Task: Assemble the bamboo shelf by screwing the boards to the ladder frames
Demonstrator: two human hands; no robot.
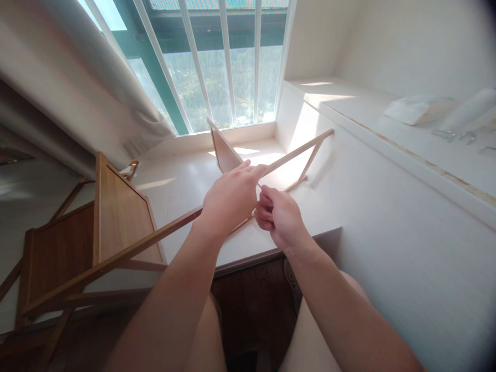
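Note:
A wooden folding-type shelf frame (pixel 143 242) with flat panels lies tilted across the white ledge. My left hand (pixel 234 188) is closed over its long rail, about midway along, with the back of the hand toward me. Just to the right, my right hand (pixel 281 212) is closed, thumb and forefinger pinching a thin metal rod (pixel 260 185) whose tip points at the rail beside the left hand. The rest of the rod is hidden in the fingers. One wooden panel (pixel 223 147) stands up behind the left hand; another panel (pixel 124 212) is at the left.
The white ledge (pixel 186 170) runs below a barred window (pixel 232 77). A beige curtain (pixel 96 67) hangs at the left. On the right, a raised white counter (pixel 349 101) holds a plastic bag (pixel 418 108) and small metal pieces (pixel 444 135). Dark floor (pixel 251 294) shows between my legs.

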